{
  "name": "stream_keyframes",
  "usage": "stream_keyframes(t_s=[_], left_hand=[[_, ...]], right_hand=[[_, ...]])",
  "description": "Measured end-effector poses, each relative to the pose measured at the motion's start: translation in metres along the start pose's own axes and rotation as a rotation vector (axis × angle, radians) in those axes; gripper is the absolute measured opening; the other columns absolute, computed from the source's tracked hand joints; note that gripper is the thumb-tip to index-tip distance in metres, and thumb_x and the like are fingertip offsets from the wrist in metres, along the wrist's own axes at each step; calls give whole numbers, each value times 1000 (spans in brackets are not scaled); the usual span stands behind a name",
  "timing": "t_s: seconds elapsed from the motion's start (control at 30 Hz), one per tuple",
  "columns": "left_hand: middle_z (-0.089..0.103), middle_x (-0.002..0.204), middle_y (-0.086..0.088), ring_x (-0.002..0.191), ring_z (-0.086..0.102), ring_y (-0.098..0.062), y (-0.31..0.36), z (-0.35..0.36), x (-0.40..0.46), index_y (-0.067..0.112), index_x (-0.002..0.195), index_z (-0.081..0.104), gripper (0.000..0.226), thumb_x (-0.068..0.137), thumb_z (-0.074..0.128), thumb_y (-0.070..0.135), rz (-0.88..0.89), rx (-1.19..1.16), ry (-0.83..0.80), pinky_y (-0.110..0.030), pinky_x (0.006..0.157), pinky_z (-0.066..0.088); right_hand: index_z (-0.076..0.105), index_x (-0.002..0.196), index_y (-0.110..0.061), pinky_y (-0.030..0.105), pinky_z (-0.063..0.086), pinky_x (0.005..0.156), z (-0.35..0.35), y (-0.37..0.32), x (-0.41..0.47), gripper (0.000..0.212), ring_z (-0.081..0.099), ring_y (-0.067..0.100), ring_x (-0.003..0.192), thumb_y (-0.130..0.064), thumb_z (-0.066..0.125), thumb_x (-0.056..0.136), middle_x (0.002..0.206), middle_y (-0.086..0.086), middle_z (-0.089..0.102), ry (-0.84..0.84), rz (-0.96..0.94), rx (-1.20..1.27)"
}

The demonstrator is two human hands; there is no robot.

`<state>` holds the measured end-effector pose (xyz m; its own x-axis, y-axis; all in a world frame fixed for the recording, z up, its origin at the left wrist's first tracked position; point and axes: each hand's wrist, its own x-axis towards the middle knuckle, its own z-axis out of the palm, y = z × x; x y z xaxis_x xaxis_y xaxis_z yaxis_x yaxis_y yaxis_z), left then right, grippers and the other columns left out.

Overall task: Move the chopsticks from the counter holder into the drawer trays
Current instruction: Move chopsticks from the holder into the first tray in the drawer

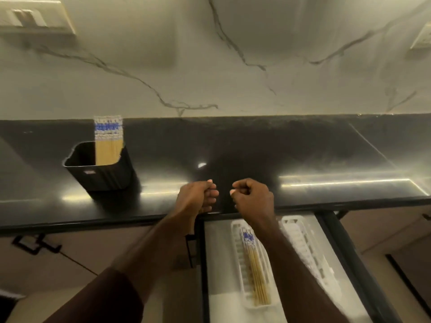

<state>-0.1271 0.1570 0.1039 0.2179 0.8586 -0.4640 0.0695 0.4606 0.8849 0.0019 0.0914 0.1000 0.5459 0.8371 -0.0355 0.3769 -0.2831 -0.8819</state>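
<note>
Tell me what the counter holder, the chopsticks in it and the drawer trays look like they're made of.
Holder: probably matte black plastic, with ribbed walls and a thin rim. Chopsticks: likely bamboo or wood, pale tan shafts with blue-and-white patterned tops. Trays: seemingly white moulded plastic, slotted; blur leaves the finish unclear.

There is one view only, from a wide-angle camera worn on the person's head. It looks forward and steeply down over the front edge of the black table [256, 145], standing close above it. The marbled wall [210, 54] fills the upper half and bends outward toward the corners, as a wide lens makes it. The table runs as a band across the middle. Below its edge the view drops into the open drawer [217, 264] at lower right. Both forearms enter from the bottom edge, so the camera sits just behind and above them.
</note>
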Motion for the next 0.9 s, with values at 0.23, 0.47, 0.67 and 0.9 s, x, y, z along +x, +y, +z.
stream_keyframes(t_s=[0.23,0.47,0.67,0.9], left_hand=[[74,98,-12,86,66,-22,53,-140,-21,6,99,71,20,95,57,20,224,9,-18,-37,81,51],[71,93,-9,85,63,-20,89,-286,-8,12,96,68,15,97,55,19,281,44,-21,-38,88,52],[73,97,-9,91,70,-21,109,-360,18,11,100,69,18,98,54,20,327,97,0,-31,79,59],[72,91,-4,72,69,-8,128,-377,58,10,102,66,14,97,55,17,338,131,18,-16,58,50]], right_hand=[[73,96,-23,38,61,83,96,-102,-28,9,69,8,82,-24,71,87,82,-10,72,0,-130,52],[71,93,-24,39,61,82,222,-173,-51,7,71,11,82,-20,71,88,84,-4,73,-32,-102,110],[69,102,-22,34,62,81,280,-214,-45,12,71,12,93,-17,67,92,102,-3,72,-54,-115,104],[69,102,-20,32,62,78,315,-232,-12,11,71,12,87,-15,66,92,95,-5,70,4,-118,122]])
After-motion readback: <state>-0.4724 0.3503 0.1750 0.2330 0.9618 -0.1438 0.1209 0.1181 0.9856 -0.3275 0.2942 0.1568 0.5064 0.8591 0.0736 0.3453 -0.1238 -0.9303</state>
